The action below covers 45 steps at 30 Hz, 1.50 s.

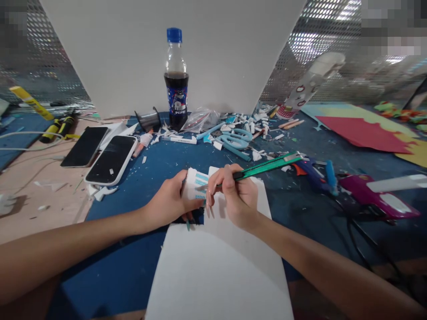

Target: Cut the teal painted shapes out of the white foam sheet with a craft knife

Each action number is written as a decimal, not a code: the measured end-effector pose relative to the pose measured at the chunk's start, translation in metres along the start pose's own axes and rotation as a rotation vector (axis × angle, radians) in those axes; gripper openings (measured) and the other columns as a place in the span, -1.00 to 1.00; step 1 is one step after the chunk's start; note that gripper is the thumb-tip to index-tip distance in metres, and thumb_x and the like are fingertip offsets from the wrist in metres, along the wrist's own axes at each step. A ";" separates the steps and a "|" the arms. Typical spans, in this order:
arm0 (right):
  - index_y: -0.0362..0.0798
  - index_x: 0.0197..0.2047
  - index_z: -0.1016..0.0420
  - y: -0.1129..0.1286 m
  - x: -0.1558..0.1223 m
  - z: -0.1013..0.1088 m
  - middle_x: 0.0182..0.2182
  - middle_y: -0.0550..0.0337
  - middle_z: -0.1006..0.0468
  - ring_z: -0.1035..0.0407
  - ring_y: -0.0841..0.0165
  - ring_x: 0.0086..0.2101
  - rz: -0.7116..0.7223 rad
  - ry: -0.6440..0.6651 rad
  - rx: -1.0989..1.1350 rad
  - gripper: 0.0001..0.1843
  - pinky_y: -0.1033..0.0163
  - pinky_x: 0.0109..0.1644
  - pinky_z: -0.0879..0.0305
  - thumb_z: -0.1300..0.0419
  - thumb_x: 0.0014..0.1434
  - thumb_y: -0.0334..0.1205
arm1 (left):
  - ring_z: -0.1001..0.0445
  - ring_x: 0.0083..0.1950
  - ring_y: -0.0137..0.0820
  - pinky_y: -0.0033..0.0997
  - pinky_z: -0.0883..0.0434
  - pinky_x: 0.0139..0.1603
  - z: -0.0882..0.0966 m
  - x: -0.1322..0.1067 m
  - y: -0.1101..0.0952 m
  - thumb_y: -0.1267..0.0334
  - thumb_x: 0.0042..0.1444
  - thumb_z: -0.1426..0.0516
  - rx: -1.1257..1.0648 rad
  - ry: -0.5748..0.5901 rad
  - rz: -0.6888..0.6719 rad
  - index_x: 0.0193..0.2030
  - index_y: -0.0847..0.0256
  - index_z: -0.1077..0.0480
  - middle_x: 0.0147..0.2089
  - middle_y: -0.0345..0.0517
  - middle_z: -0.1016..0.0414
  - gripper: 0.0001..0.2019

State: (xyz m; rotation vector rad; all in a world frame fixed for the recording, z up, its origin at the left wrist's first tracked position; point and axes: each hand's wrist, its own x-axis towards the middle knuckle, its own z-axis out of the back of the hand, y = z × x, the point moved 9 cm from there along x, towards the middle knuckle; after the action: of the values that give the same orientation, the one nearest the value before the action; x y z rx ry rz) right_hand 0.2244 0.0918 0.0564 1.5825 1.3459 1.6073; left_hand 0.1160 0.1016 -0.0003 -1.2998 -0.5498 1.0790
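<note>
My left hand [171, 195] is closed around a small white block [191, 184] with rows of blue print on its face. The block looks like foam board, though I cannot be sure. In my right hand [238, 195] is a green utility knife [267, 165], its handle slanting up to the right. The knife's thin blade [201, 188] lies at the printed face; whether it cuts in cannot be made out. Under both hands a large white board [220, 271] stretches toward me, with a notch at its upper left showing the blue tabletop.
Behind stand a Pepsi bottle [176, 95] and a white panel [227, 53]. Light blue scissors [235, 138] lie among white scraps. Two phones [111, 160] rest at left. Right are a blue glue gun [315, 175], a magenta object [376, 195], a dark cable and coloured sheets [363, 133].
</note>
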 end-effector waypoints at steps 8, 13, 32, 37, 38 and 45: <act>0.00 -0.34 -0.20 -0.001 0.001 -0.004 -0.58 0.34 -0.35 -0.34 0.47 -0.61 -0.013 0.041 -0.062 -0.75 0.31 -0.57 -0.35 -0.03 0.30 -0.03 | -0.46 -0.64 -0.46 -0.58 -0.40 -0.71 0.000 0.000 -0.002 0.22 -0.04 -0.27 -0.028 -0.009 -0.018 -0.22 0.20 -0.16 -0.52 -0.31 -0.43 -0.64; -0.02 -0.34 -0.24 0.005 0.002 -0.009 -0.60 0.33 -0.35 -0.34 0.48 -0.61 0.040 0.077 -0.142 -0.76 0.33 -0.56 -0.34 -0.04 0.30 -0.07 | -0.46 -0.65 -0.47 -0.61 -0.41 -0.70 0.000 0.000 -0.003 0.24 -0.04 -0.27 -0.063 -0.012 -0.034 -0.22 0.19 -0.18 -0.57 -0.34 -0.43 -0.65; -0.03 -0.35 -0.26 -0.003 0.003 -0.013 -0.61 0.34 -0.36 -0.34 0.50 -0.60 0.001 0.091 -0.159 -0.79 0.36 -0.54 -0.35 -0.06 0.30 -0.13 | -0.47 -0.64 -0.46 -0.54 -0.48 -0.65 0.001 -0.001 -0.001 0.32 -0.05 -0.25 -0.092 -0.027 -0.059 -0.17 0.21 -0.21 -0.54 -0.32 -0.45 -0.66; -0.02 -0.33 -0.27 0.012 -0.001 -0.008 -0.58 0.32 -0.37 -0.32 0.50 -0.62 0.127 0.029 -0.112 -0.82 0.36 -0.59 -0.29 -0.02 0.33 -0.18 | -0.51 -0.60 -0.41 -0.47 -0.52 -0.60 0.000 -0.001 -0.001 0.26 -0.03 -0.27 -0.111 -0.004 -0.044 0.04 0.20 -0.17 -0.49 -0.28 -0.49 -0.49; -0.02 -0.33 -0.27 0.014 -0.001 -0.006 -0.57 0.32 -0.37 -0.31 0.51 -0.63 0.149 0.016 -0.101 -0.82 0.36 -0.60 -0.27 -0.01 0.33 -0.19 | -0.51 -0.59 -0.41 -0.47 -0.52 -0.59 0.000 -0.001 -0.001 0.25 -0.02 -0.27 -0.115 0.005 -0.049 0.05 0.20 -0.17 -0.47 -0.27 -0.50 -0.49; -0.01 -0.30 -0.32 0.028 -0.008 -0.008 -0.52 0.24 -0.41 -0.32 0.47 -0.61 0.298 0.022 -0.152 -0.84 0.33 -0.58 -0.30 0.00 0.33 -0.23 | -0.50 -0.60 -0.44 -0.52 -0.52 -0.60 0.003 0.001 0.001 0.26 0.03 -0.24 -0.087 -0.035 -0.035 -0.11 0.23 -0.24 -0.50 -0.28 -0.48 -0.67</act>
State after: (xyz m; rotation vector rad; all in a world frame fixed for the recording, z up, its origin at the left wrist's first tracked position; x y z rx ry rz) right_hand 0.2261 0.0718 0.0790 1.7374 1.0062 1.8573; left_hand 0.1134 0.1042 -0.0006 -1.3438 -0.6500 1.0602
